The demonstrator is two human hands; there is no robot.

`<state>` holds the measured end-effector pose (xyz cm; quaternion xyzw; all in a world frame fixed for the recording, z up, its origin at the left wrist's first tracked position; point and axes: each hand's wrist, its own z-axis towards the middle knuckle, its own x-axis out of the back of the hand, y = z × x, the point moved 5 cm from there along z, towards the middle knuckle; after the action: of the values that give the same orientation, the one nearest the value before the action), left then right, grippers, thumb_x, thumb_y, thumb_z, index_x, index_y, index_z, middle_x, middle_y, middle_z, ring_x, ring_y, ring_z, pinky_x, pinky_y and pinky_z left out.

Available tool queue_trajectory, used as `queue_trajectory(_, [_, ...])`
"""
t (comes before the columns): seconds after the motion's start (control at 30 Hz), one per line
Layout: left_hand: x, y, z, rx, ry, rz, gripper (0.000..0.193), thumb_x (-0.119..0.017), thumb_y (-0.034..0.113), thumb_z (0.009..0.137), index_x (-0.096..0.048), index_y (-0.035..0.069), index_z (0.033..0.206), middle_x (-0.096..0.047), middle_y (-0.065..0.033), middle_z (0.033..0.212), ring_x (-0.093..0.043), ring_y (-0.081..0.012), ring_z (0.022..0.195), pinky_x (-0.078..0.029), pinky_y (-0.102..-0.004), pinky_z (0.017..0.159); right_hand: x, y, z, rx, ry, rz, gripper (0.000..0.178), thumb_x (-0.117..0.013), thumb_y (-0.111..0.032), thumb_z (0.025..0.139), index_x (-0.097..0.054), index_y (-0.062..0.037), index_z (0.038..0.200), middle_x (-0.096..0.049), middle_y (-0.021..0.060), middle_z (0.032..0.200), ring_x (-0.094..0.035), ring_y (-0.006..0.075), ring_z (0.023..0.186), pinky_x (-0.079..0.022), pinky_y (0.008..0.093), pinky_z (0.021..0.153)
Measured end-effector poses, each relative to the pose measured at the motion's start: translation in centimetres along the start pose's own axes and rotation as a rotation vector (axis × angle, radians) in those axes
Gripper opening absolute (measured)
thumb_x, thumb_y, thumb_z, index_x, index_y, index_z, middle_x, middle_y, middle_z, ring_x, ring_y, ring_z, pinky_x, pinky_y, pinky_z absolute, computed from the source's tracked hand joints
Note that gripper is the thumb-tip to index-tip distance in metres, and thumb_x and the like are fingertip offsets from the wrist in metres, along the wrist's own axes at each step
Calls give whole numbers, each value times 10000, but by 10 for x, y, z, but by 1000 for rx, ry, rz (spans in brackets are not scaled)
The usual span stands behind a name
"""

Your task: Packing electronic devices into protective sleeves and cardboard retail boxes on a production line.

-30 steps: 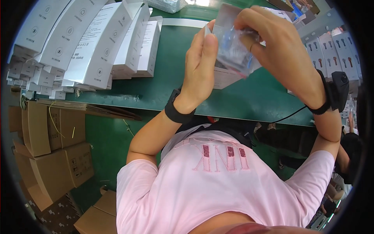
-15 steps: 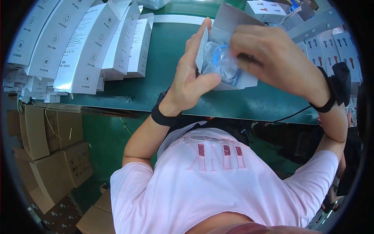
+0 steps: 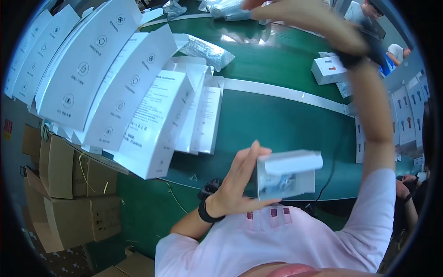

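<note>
My left hand [image 3: 237, 184] grips a small white carton [image 3: 295, 162] by its left side, just above the near edge of the green table. The carton's top is open and its flap is raised. Inside it lie clear-bagged contents [image 3: 277, 184], too blurred to name. My right hand [image 3: 295, 14] is stretched far forward over the table's far side. Its fingers are smeared by motion beside some bubble-wrapped packs [image 3: 228, 8], and whether it touches one cannot be made out.
Tall white cartons [image 3: 161, 124] stand in rows at the left, with a bubble-wrapped pack [image 3: 207, 51] behind them. A white strip [image 3: 286, 92] crosses the table [image 3: 263, 120]. More cartons [image 3: 406, 115] stand at right. Brown boxes [image 3: 69, 217] sit on the floor. Other people are at the far right.
My right hand has left the carton's opening and swung far forward. My left hand still holds the carton, now nearer my body. The view has shifted toward the table's far side.
</note>
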<state>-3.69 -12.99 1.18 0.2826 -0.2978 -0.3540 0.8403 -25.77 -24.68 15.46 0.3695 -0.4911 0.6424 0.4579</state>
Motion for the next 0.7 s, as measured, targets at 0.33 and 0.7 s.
queue_trajectory(0.33, [9, -24, -13, 123, 60, -253, 975, -926, 267, 643, -402, -101, 1378, -539, -253, 1317, -594, -364, 1134, -478, -403, 959, -172, 111, 83, -481, -37, 195, 589, -720, -400, 681, -660, 39, 1068, -693, 244, 1041, -680, 371, 972, -548, 423, 843])
queue_trajectory(0.7, [5, -18, -27, 168, -26, -127, 1047, -956, 305, 569, -379, -46, 1370, -492, -239, 1308, -588, -325, 1125, -488, -410, 955, -156, 63, -140, -679, -36, 685, 638, -652, -466, 874, -587, 75, 1205, -656, 272, 1091, -637, 373, 1067, -503, 392, 899])
